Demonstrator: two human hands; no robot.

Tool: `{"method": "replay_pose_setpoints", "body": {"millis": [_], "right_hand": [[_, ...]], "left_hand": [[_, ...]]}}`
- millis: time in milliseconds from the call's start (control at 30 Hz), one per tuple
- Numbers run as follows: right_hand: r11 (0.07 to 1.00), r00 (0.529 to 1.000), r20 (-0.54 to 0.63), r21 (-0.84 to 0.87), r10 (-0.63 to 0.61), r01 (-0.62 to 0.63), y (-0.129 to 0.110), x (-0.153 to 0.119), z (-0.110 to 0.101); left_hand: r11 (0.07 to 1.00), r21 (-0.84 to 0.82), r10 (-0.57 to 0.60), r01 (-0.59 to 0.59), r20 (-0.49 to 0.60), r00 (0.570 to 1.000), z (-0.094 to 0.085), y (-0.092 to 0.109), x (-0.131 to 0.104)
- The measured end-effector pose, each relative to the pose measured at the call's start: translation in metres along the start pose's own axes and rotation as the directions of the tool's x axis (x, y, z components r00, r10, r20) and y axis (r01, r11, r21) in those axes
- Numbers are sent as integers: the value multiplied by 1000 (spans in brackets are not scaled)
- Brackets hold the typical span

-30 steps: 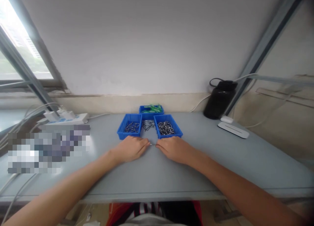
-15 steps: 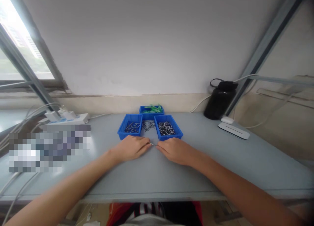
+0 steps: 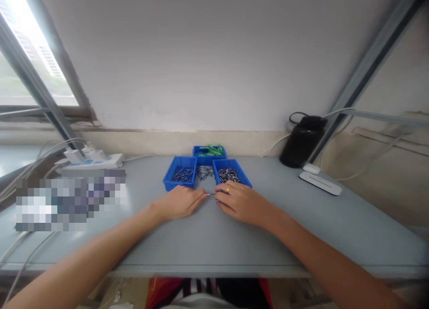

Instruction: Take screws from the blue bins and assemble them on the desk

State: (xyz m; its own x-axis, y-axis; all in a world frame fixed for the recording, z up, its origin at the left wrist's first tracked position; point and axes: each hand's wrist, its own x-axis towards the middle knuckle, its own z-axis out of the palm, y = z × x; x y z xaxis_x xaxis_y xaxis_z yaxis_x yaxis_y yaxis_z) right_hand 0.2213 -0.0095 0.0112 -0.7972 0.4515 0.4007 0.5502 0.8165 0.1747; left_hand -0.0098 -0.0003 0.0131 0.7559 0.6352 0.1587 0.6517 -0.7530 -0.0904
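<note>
My left hand (image 3: 183, 202) rests low over the table with thumb and fingers pinched on a thin metal rod (image 3: 210, 194). The rod's light part shows by the left fingertips, and a darker end runs to the right fingers. My right hand (image 3: 241, 202), with a yellow ring, is closed at that other end; its fingertips partly hide the rod. Just behind the left hand is a blue bin (image 3: 165, 182) of dark thin rods. Another blue bin (image 3: 248, 182), holding short shiny metal pieces, stands behind the right hand, which overlaps its front edge in view.
Loose dark rods (image 3: 205, 172) lie between the bins. A third blue bin (image 3: 209, 159) with green pieces stands behind. A black bottle (image 3: 303, 141) and a white flat device (image 3: 320, 183) are at right, a power strip (image 3: 107, 161) at left. The table edge runs along the front.
My right hand has turned and lifted its fingers slightly, so the ring and more of the fingers show. The left hand keeps its pinch. The view has shifted slightly.
</note>
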Motion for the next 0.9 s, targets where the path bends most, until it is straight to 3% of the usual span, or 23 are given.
{"method": "replay_pose_setpoints", "body": {"millis": [200,300,433,500,567,633,700,767,900], "right_hand": [[999,999,-45,37,-19,21,3,2,-5],[985,977,-123,22,174,-172,17,-2,-5],[896,896,-39,50,443,-441,40,-6,0],[886,884,-68,5,463,-463,44,0,-1],[916,913,-87,-22,398,-401,39,16,-4],[960,962,-23,-63,271,-272,29,40,-6],[970,969,86,-97,232,-224,20,67,-3],[952,909,281,-114,307,-286,14,91,5],[895,826,344,-172,447,-413,13,120,28]], "left_hand": [[998,-52,-24,24,1,1000,-5,4,0],[997,-69,-36,34,-31,999,-5,2,0],[999,-29,-27,27,17,999,1,-1,0],[1000,-15,-21,22,53,998,4,-2,-1],[1000,-10,-23,24,88,996,5,-2,-1],[999,1,-39,39,114,993,4,-1,-1],[999,10,-54,54,127,990,3,0,-2],[998,4,-59,59,124,990,2,-1,-2],[999,-23,-33,36,112,993,3,-3,-2]]}}
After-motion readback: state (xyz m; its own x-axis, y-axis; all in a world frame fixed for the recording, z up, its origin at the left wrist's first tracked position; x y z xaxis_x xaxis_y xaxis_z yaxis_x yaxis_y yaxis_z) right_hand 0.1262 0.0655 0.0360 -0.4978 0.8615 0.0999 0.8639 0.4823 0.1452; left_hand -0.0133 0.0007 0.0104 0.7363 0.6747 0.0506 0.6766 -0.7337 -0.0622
